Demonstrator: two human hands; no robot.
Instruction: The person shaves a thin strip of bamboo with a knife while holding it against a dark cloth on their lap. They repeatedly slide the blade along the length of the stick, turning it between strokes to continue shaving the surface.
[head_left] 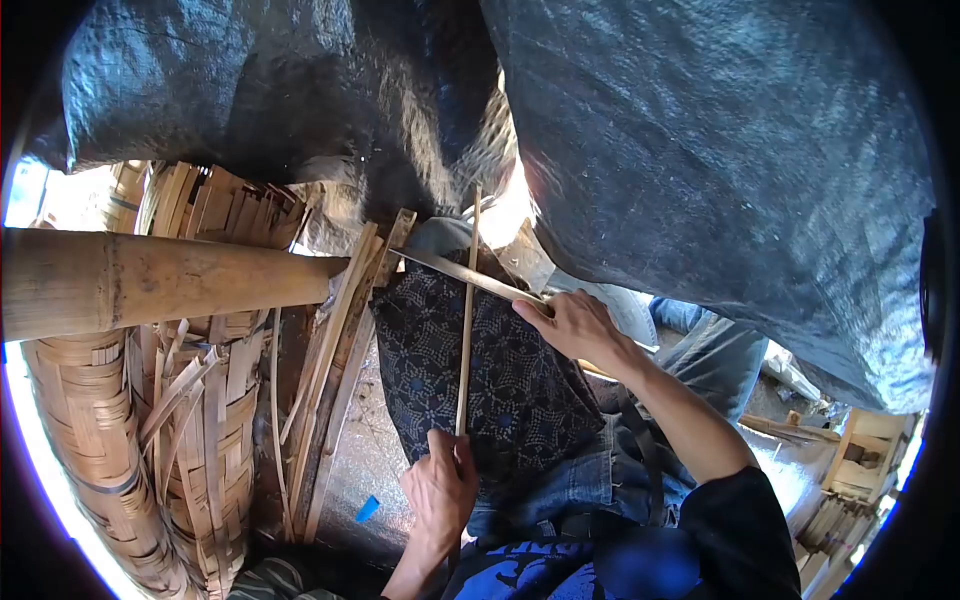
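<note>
Pinching the near end of a thin bamboo strip (466, 330), the left hand (440, 490) has its fingers curled shut around it just above the lap, while the right hand (575, 325) grips what looks like a blade (465, 273) laid crosswise over the strip's far part, fingers folded over its right end. The strip runs almost straight from near to far across a dark patterned cloth (500, 390) spread over the person's knee, and its far tip rises past the blade toward the black tarp (720, 150) overhead. Judging by how things lie, the work seems to be somewhere in the middle: the strip is already split down to a slim, even sliver, pale and smooth along the length that shows, yet the blade sits on it (whether it cuts or only scrapes at this instant cannot be told), so thinning or smoothing appears unfinished. To the left, a heap of flat slats (330, 370) leans beside the cloth, and farther left a woven basket (100, 440) with loose ends sticking out suggests that more strips are wanted. A thick bamboo pole (160, 280) crosses the left side above the basket. A small blue scrap (367, 509) lies on the ground near the left hand. Wooden frames (850, 480) stand at the near right, well apart from the hands.
</note>
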